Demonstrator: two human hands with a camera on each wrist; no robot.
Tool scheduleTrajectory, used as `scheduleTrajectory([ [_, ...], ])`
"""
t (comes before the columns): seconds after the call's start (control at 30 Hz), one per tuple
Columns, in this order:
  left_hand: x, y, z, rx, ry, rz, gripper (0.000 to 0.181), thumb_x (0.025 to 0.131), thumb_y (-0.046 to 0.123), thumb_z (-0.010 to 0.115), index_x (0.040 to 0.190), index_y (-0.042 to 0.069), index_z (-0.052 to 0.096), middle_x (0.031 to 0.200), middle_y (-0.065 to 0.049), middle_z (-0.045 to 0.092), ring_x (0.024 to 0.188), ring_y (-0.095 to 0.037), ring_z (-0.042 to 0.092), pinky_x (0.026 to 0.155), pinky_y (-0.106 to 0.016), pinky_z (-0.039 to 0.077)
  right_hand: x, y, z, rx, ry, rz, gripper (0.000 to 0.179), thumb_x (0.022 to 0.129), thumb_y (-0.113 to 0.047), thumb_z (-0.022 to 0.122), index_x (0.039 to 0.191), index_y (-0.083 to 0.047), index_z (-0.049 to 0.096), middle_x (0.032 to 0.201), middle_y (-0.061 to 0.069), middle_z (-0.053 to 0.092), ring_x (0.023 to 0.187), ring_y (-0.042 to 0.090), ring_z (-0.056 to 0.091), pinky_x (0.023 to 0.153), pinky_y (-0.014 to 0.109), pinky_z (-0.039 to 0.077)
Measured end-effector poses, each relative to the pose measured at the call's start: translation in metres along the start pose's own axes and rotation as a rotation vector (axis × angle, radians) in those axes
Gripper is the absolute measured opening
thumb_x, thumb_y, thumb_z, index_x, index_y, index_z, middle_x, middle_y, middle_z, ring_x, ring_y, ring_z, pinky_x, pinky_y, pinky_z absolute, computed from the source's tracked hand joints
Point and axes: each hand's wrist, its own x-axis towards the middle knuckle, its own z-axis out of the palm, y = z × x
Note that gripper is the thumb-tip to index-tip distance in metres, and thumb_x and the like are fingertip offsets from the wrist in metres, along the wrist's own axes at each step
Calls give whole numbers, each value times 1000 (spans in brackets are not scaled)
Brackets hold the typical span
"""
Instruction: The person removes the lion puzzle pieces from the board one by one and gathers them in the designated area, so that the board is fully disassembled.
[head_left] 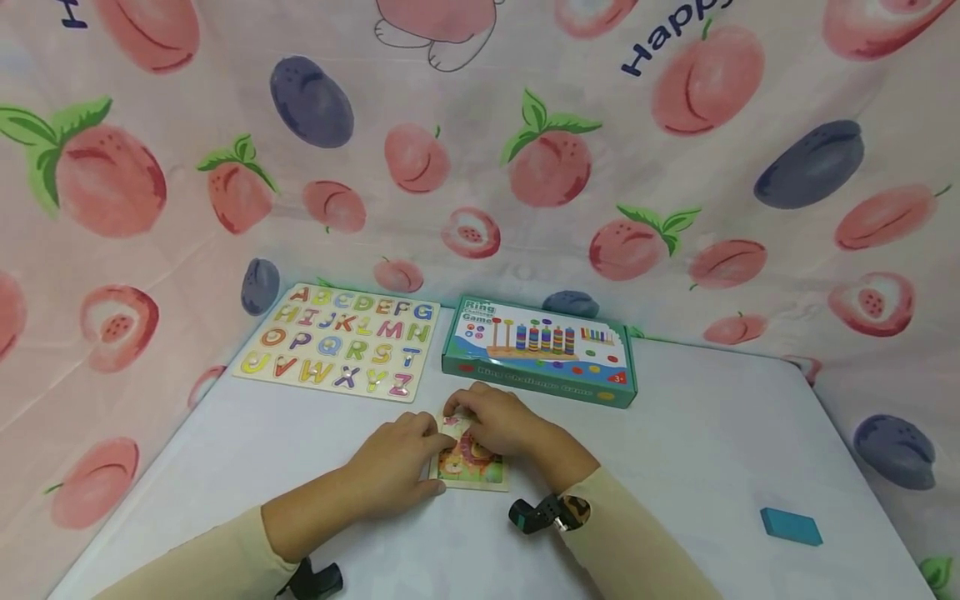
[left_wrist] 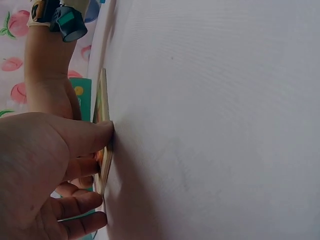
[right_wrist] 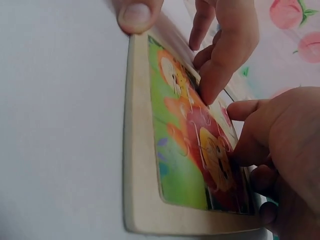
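A small wooden jigsaw puzzle point(head_left: 472, 472) with a cartoon animal picture lies on the white table; its pale frame and fitted pieces show closely in the right wrist view. My left hand point(head_left: 393, 467) holds it from the left, with the thumb at the frame's near corner and a fingertip on the picture. From the far right side comes my right hand point(head_left: 501, 421), its bent fingers and thumb gripping around the puzzle's far part. In the right wrist view, this right hand point(right_wrist: 295, 145) has some fingers curled down at the board's edge. The far pieces are partly hidden beneath both hands.
Behind the hands to the left lies a wooden alphabet board point(head_left: 341, 343) with colourful letters. Beside it stands a green Ring Challenge Game box point(head_left: 540, 350). A small blue block point(head_left: 791, 527) rests at the right of the table, and a fruit-print cloth point(head_left: 465, 150) hangs behind.
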Motion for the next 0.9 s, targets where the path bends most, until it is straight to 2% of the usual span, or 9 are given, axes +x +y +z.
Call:
scheduleTrajectory([
  [0.13, -1, -1, 1, 22, -5, -1, 56, 90, 42, 85, 139, 18, 72, 115, 3, 57, 102, -14, 49, 88, -39, 50, 0, 1, -4, -8, -18, -22, 40, 97, -3, 65, 126, -31, 70, 115, -5, 62, 106, 15, 60, 99, 40, 51],
  [0.33, 0, -1, 3, 29, -4, -3, 55, 91, 41, 85, 139, 20, 72, 118, 2, 59, 105, -15, 50, 91, -41, 51, -1, 5, -8, 70, -56, -21, 43, 97, 0, 63, 128, -30, 71, 122, -3, 63, 112, 18, 61, 103, 42, 50],
  [0.63, -3, 4, 4, 50, -12, -11, 54, 93, 39, 83, 141, 19, 71, 125, -2, 60, 111, -19, 55, 96, -45, 52, 0, 8, -11, 92, -109, -24, 52, 100, 0, 63, 137, -36, 71, 121, -6, 64, 105, 14, 58, 95, 36, 50],
  [0.9, -4, 4, 5, 52, -9, -9, 53, 95, 38, 80, 143, 19, 69, 128, -3, 59, 115, -21, 55, 96, -47, 51, 1, 7, -14, 97, -137, -3, 52, 99, 0, 63, 133, -38, 72, 122, -6, 64, 106, 16, 58, 94, 36, 50],
])
